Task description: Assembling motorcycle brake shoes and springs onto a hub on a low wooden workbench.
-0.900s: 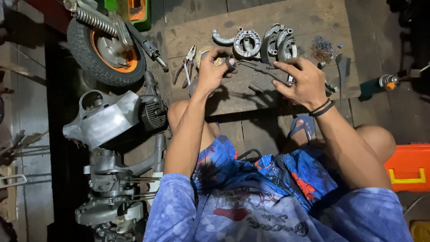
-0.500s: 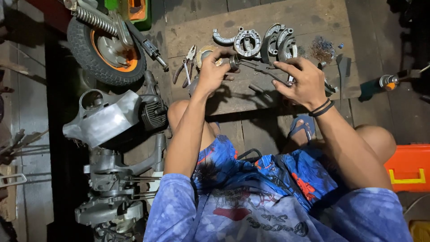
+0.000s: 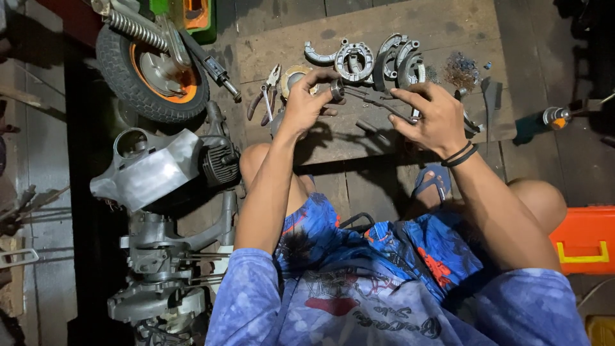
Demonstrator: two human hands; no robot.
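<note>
Metal sits everywhere around you, so work across from your left. Far left lies a dull silver cast engine housing (image 3: 146,170) with a round opening, and behind it a small black rubber tyre on an orange-painted rim (image 3: 152,70) with a coiled shock spring across its top. Nearer the middle, a pair of pliers with dark handles (image 3: 264,96) rests on the worn wooden plank floor (image 3: 359,138).

Your left hand (image 3: 306,102) is raised over the planks, fingers curled shut around a small round grey metal part (image 3: 337,90), pinched between thumb and fingertips. From that part a thin dark metal rod (image 3: 378,106) runs to your right and slightly toward you; its long axis lies nearly straight from one hand to the other. Your right hand (image 3: 434,118) meets the far end, fingers half spread, thumb and forefinger closing lightly on the rod; how firm the grip is, you cannot tell from here. The left hand is the nearer one to the round part, and the rod's right end lies at your right fingertips.

Behind both hands, curved grey brake shoes and a round backing plate (image 3: 375,59) lie in a cluster. Far right, an orange plastic case with a yellow latch (image 3: 586,240) sits beside your knee.
</note>
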